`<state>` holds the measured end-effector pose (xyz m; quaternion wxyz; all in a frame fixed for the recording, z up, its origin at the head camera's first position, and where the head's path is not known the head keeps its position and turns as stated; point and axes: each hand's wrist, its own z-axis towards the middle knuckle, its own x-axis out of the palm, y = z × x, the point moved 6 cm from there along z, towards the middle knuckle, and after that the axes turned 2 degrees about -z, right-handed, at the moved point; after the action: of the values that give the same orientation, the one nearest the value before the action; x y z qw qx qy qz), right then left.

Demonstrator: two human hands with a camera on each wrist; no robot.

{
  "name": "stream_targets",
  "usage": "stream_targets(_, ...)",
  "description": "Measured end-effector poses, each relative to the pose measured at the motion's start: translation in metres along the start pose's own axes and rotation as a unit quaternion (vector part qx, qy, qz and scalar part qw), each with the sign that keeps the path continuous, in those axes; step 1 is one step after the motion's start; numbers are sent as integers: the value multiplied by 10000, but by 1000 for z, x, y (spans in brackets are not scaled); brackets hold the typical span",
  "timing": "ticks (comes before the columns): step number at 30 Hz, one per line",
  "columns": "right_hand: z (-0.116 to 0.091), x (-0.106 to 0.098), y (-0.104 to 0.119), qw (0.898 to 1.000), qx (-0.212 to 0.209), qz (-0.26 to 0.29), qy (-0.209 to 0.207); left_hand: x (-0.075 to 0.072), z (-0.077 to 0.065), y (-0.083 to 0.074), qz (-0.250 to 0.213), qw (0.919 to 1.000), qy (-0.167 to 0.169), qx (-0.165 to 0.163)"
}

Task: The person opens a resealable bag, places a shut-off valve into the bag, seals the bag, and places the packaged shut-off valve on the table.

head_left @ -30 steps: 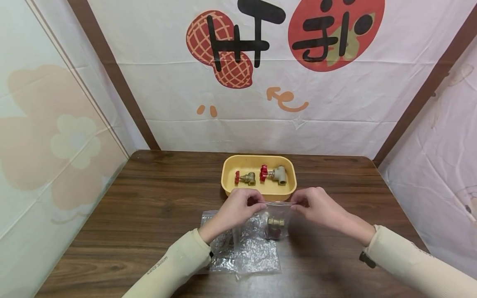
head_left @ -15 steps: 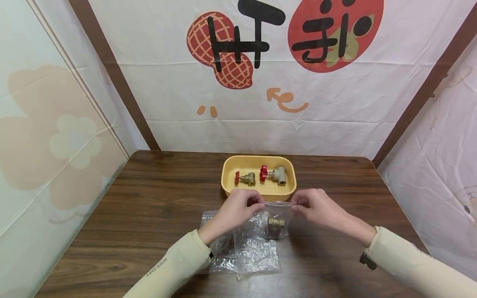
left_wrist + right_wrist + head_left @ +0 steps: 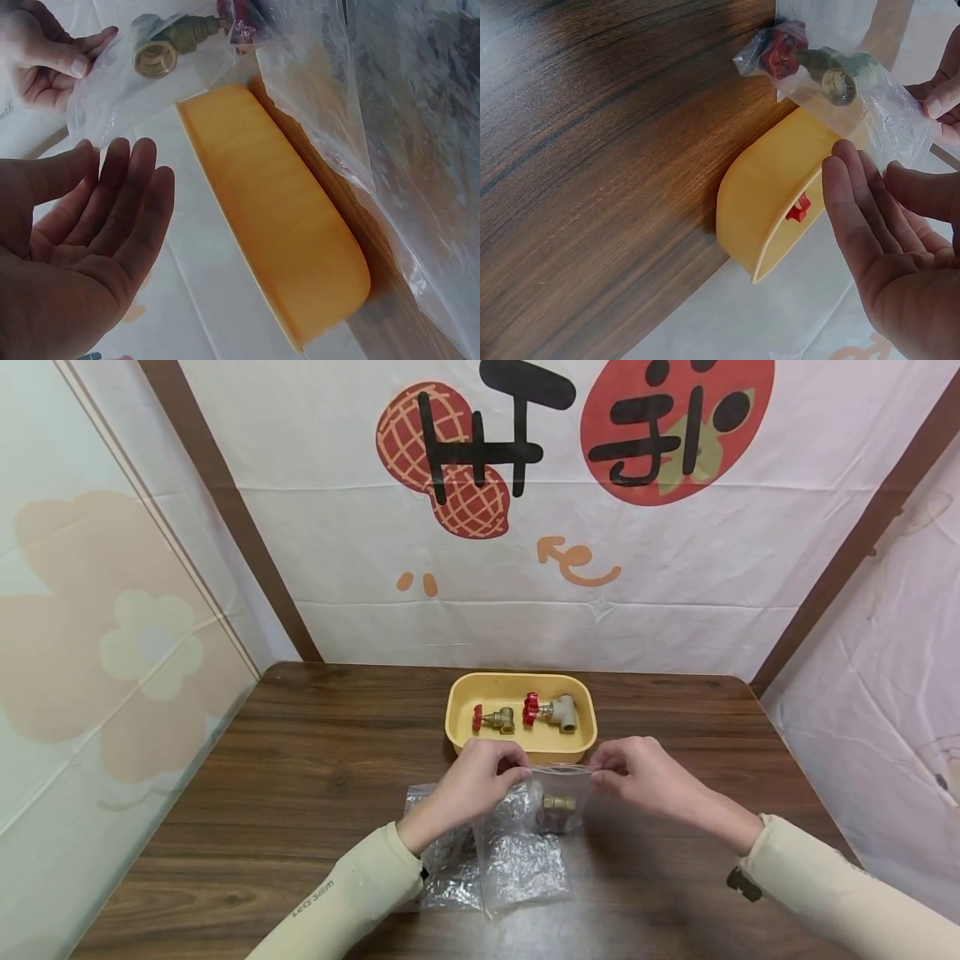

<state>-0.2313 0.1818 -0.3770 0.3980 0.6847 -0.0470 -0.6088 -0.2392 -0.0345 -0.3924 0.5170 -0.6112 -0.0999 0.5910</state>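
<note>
Two hands hold a small clear bag (image 3: 558,793) by its top edge just above the tabletop (image 3: 300,760): the left hand (image 3: 480,777) pinches the left corner, the right hand (image 3: 637,772) pinches the right, fingers clamped on the plastic. A brass valve (image 3: 558,803) with a red handle hangs inside the bag. Beyond it, a yellow tray (image 3: 465,693) holds two more valves. Empty bags (image 3: 495,868) lie near the left sleeve.

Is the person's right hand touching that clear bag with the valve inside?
Touching. The head view shows the right hand pinching the top edge of the clear bag.
</note>
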Motion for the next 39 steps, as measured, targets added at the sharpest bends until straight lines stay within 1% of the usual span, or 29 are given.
stream_targets(8,3,-1,-1,10000,46,60,-24,0,2,4,-102,9999,-48,-25)
stream_targets(11,5,0,1,10000,39,-10,-30,0,3,4,-148,9999,-35,-67)
stream_targets(14,11,3,8,9998,-185,-113,-42,-1,4,5,-149,9998,-72,-71)
stream_targets(18,23,9,24,9969,-731,-283,-62,-2,6,6,-63,9998,-190,-14)
stream_targets(21,32,13,33,9938,-1018,-425,-101,-2,7,6,22,9997,-262,1)
stream_targets(24,40,17,38,9920,-1146,-526,-86,-1,8,5,85,9995,-316,5)
stream_targets(29,50,23,43,9902,-1312,-466,86,0,8,6,71,9995,-314,15)
stream_targets(35,54,27,46,9897,-1375,-367,164,0,7,5,12,9997,-241,84)
stream_targets(39,56,28,46,9890,-1421,-397,109,0,6,5,67,9996,-235,108)
